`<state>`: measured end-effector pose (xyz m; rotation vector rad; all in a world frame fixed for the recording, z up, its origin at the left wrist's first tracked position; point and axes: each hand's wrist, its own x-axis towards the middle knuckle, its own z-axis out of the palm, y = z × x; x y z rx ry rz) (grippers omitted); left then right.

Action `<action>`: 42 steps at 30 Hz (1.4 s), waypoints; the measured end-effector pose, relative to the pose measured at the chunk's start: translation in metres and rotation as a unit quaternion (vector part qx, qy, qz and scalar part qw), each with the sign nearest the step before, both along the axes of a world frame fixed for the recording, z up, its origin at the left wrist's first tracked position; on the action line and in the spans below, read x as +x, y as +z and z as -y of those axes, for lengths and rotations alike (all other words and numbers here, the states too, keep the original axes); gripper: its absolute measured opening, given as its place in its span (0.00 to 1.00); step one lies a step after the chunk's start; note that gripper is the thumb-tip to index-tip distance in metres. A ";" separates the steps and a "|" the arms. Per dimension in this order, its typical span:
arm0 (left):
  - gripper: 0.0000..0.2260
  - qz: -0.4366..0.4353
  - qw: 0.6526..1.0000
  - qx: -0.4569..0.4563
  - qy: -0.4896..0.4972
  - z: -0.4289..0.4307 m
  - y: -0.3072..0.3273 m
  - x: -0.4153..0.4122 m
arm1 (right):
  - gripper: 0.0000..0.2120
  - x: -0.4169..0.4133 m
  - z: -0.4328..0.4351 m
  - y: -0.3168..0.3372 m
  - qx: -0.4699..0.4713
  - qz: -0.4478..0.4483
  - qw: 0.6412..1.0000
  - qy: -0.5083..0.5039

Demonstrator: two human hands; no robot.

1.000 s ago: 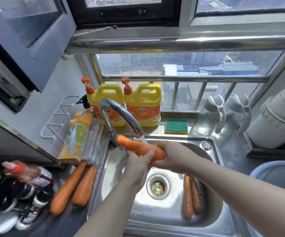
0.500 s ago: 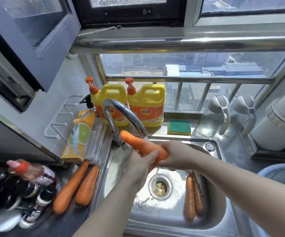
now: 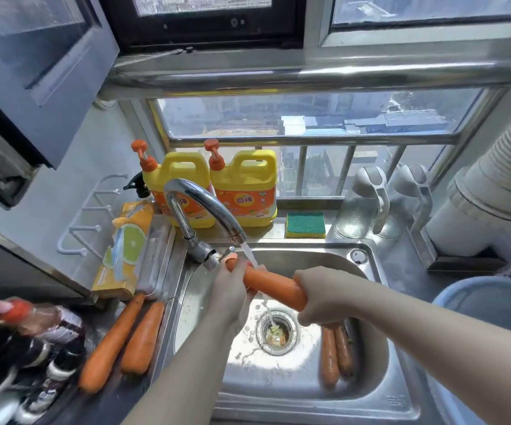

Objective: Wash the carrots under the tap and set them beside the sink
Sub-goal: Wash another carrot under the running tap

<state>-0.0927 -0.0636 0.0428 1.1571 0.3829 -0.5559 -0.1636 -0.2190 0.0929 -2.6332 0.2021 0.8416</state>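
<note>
The steel sink (image 3: 281, 381) is filling the lower middle of the frame; the curved tap (image 3: 199, 204) is standing at its upper left corner and is pouring a thin stream of water (image 3: 249, 255) into the basin. Two yellow detergent bottles (image 3: 214, 185) are standing behind the tap, at the window. The left hand (image 3: 229, 289) is closing its fingers round the thin end of one carrot (image 3: 271, 283); the right hand (image 3: 318, 299) is gripping the thick end; together they are holding it across the middle of the frame, above the basin, and the water is falling on its thin half. Two carrots (image 3: 125, 338) are lying side by side on the counter (image 3: 116, 397) at the lower left, just beside the sink rim; two more carrots (image 3: 335, 357) are lying inside the basin, right of the drain (image 3: 277, 331). A green and yellow sponge (image 3: 304, 223) is resting on the ledge behind the sink.
</note>
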 end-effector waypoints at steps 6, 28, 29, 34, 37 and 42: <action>0.15 0.080 0.992 -0.048 -0.088 -0.005 0.009 -0.004 | 0.13 -0.004 0.010 0.000 0.090 -0.013 0.995 -0.049; 0.09 -0.020 0.992 -0.103 -0.070 -0.009 0.006 0.000 | 0.11 -0.001 0.014 0.009 0.072 -0.031 0.996 -0.038; 0.09 -0.009 0.991 -0.102 -0.084 -0.011 0.005 0.000 | 0.11 -0.001 0.015 0.009 0.076 -0.033 0.996 -0.039; 0.05 0.023 0.998 -0.003 -0.057 -0.003 0.005 -0.001 | 0.13 -0.007 0.004 0.009 -0.022 0.018 1.000 0.000; 0.06 0.040 0.994 0.094 -0.032 0.003 0.005 0.001 | 0.14 -0.012 -0.005 0.004 -0.143 0.124 0.981 0.051; 0.06 -0.037 0.991 0.125 0.005 0.001 0.005 0.003 | 0.13 -0.012 -0.005 -0.002 -0.210 0.228 0.946 0.092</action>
